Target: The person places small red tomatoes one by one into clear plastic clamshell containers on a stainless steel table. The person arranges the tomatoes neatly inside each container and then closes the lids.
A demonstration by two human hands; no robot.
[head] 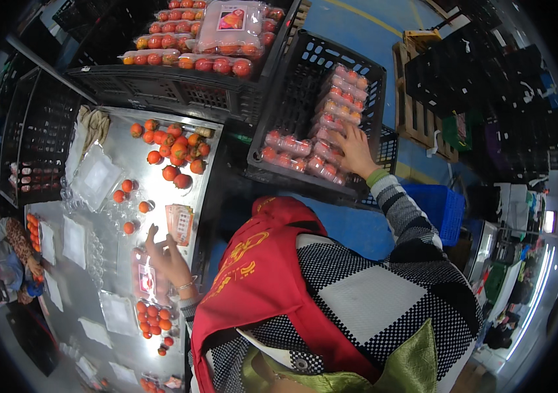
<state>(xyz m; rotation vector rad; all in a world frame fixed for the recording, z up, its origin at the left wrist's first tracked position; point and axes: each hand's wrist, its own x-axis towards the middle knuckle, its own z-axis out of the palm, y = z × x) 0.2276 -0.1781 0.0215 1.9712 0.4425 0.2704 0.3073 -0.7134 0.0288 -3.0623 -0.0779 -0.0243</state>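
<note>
My right hand rests on clear plastic packs of red-orange fruit in a black plastic crate; whether its fingers grip a pack cannot be told. Over the metal table, my left hand has its fingers apart, above or against a labelled clear pack of fruit. Beside that hand lies a stack of printed labels. Loose persimmon-like fruits are grouped at the table's far end, with a few more near empty clear trays.
Another black crate with stacked fruit packs stands beyond the table. At the left, a co-worker's hand is near more fruit. A blue basket and a wooden pallet are on the right. An open pack of fruit lies on the table.
</note>
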